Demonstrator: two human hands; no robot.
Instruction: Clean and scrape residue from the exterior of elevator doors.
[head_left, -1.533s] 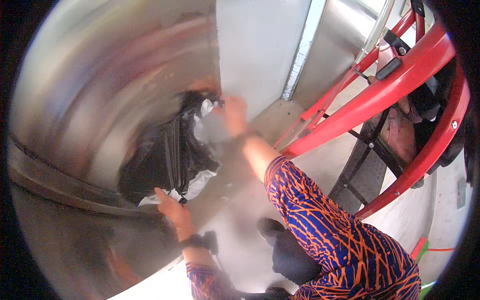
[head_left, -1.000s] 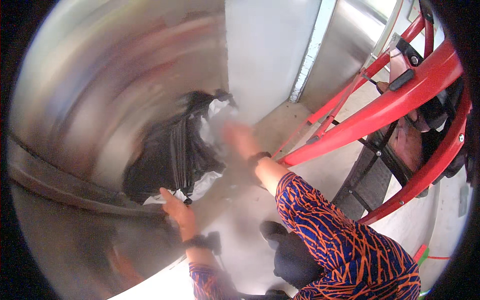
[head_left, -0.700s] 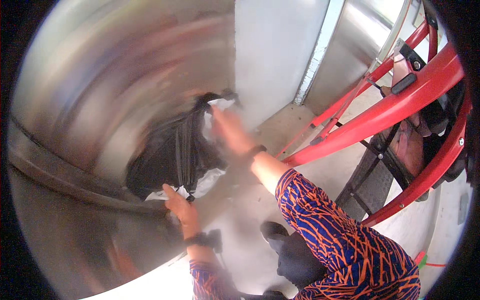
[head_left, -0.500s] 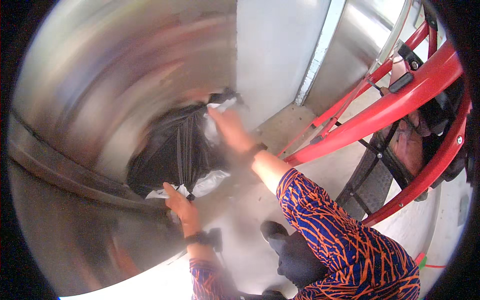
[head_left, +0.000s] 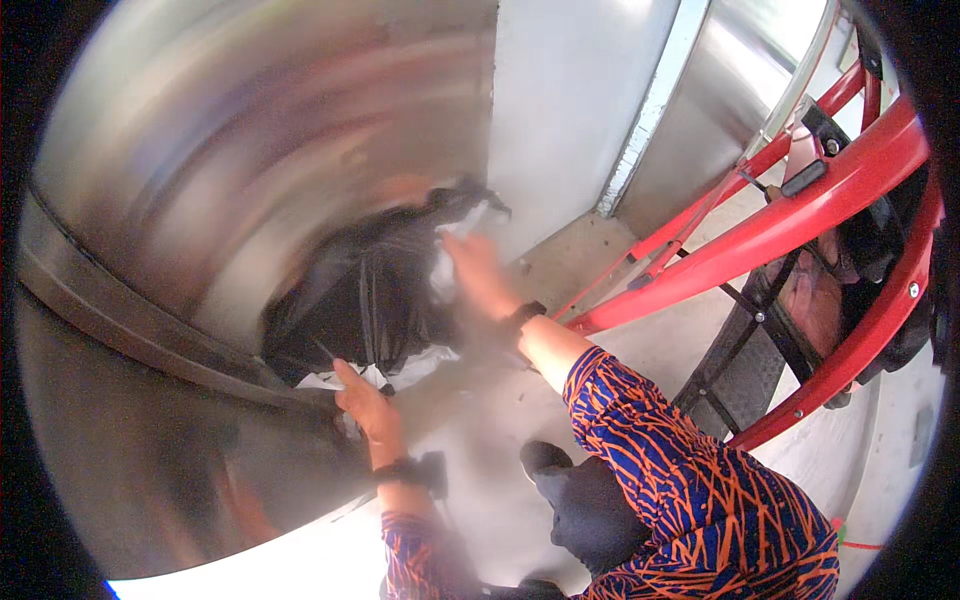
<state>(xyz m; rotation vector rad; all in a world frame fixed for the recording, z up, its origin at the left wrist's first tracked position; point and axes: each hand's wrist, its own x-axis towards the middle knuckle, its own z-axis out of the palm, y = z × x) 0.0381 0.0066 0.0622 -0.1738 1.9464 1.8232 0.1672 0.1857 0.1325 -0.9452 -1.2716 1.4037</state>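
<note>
The left hand (head_left: 370, 405) pinches the near white edging (head_left: 428, 364) of a black plastic bag (head_left: 345, 300); the right hand (head_left: 482, 278), farther back from the far edging (head_left: 470, 220) a second ago, now meets it, too blurred to tell whether it grips. Both sides of the bag are probably being worked together, low against the metal wall (head_left: 300, 150), with the red frame (head_left: 770, 232) off to the right

Shiny metal wall (head_left: 250, 150) at left, pale panel (head_left: 570, 110) beside it, light floor (head_left: 475, 435), red tubular frame (head_left: 760, 235) at right
</note>
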